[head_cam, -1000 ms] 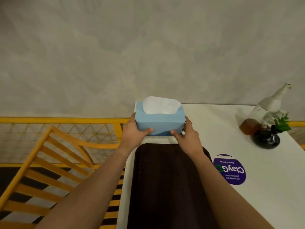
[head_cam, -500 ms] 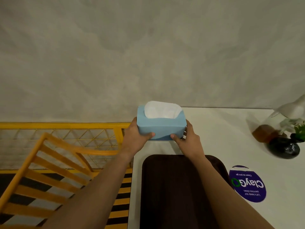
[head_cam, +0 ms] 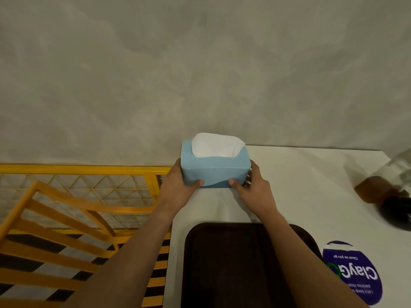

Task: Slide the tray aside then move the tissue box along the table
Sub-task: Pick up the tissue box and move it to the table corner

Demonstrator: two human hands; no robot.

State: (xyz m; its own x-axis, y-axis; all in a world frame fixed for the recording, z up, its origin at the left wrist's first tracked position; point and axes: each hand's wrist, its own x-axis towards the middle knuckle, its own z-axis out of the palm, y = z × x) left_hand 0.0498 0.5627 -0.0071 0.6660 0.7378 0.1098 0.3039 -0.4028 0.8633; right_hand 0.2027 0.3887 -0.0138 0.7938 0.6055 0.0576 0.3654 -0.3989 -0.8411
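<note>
Left hand (head_cam: 178,187) and right hand (head_cam: 255,192) grip the box (head_cam: 213,172) at the table's (head_cam: 311,174) 11 o'clock corner; pushed left, it could fall.

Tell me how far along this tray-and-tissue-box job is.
Done, apparently: the dark tray lies near the person, apart from the box. In hand: left hand and right hand grip the blue tissue box at the table's far-left corner. Left: release it; whether it travels further is unclear.
</note>
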